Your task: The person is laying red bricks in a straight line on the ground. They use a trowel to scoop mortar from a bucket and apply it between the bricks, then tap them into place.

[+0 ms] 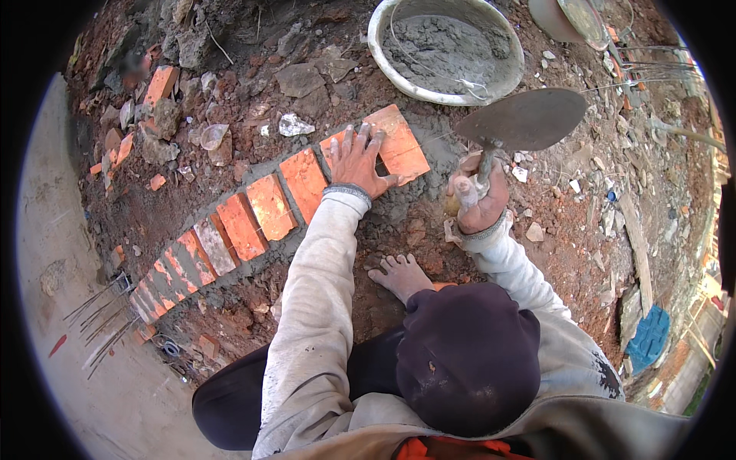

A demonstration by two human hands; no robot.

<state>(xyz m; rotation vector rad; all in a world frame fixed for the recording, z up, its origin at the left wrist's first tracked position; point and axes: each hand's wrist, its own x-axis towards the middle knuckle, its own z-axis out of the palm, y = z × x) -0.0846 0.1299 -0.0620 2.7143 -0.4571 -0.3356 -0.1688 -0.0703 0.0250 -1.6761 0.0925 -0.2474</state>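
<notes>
A curved row of orange bricks (270,207) lies side by side on grey mortar. At its upper right end, my left hand (359,167) rests on a brick (328,146), fingers spread toward the far edge and thumb apart. That brick is partly hidden under the palm. Just right of my fingers are end bricks (402,146) set close together. My right hand (481,195) is closed around the handle of a pointed trowel (529,121), held up right of the row with its broad metal blade pointing right. Mortar marks my right fingers.
Beyond the row stands a round tub (377,47) of wet mortar, with another container (553,19) at the far right. Broken bricks and stones (159,126) litter the left soil. Rebar ends (100,322) stick out at lower left. A bare foot (402,277) is near the row.
</notes>
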